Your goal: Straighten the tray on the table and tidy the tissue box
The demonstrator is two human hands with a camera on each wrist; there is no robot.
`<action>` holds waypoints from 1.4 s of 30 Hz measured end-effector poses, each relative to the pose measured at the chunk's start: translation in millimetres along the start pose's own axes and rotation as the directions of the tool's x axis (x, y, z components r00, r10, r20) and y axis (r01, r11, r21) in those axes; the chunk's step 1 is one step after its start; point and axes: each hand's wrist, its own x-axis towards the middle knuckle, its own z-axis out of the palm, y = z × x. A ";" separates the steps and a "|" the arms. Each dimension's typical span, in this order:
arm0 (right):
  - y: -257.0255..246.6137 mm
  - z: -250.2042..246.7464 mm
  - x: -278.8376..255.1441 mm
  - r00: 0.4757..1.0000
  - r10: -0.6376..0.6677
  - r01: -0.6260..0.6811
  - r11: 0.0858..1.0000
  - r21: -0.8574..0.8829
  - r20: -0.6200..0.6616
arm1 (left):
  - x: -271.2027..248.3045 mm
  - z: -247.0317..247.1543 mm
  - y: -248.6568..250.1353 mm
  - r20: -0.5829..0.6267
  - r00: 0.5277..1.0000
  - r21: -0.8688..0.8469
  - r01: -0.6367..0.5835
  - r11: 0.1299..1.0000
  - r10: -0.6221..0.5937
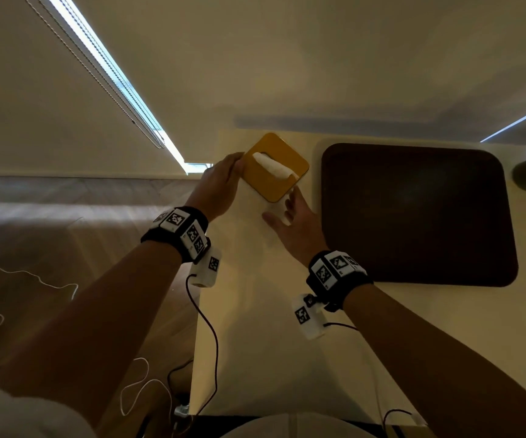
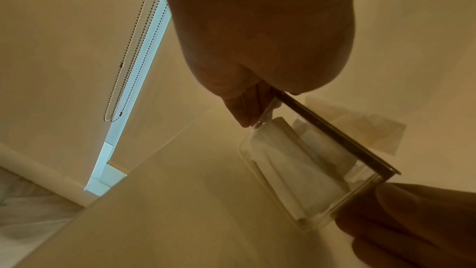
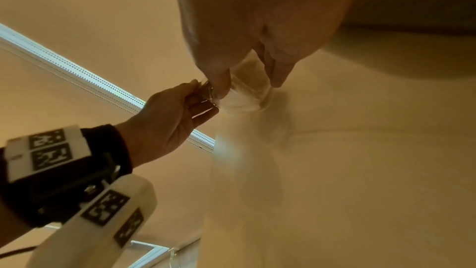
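You had both hands on the tissue box (image 1: 275, 167), which sat turned corner-on near the far left corner of the pale table (image 1: 255, 327). Its yellow lid faced up, with a white tissue (image 1: 273, 165) sticking out of the slot in the middle, and the left wrist view showed the body under the lid to be clear, with folded tissues inside. Your left hand (image 1: 219, 188) reached in from beyond the table's left edge and grasped the box's left corner, fingers curled around the clear side wall just under the lid. Your right hand (image 1: 293, 221) met the box at its near corner; the right wrist view showed thumb and fingers closed around the clear wall there, so that hand was gripping the box as well. Whether the box rested on the table or was held slightly off it, you could not have told from these views. The dark brown tray (image 1: 416, 213) lay flat on the table to the right of the box, apart from it, its edges running roughly in line with the table's edges; your right wrist hovered just beside its left rim. A window blind with a bead chain (image 1: 110, 77) hung along the wall beyond your left hand.
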 end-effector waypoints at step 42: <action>-15.8 -47.3 18.3 0.983 -0.123 0.153 0.959 -0.240 0.137 | -53.8 34.0 -22.6 -0.046 0.995 -0.039 0.085 0.996 -0.087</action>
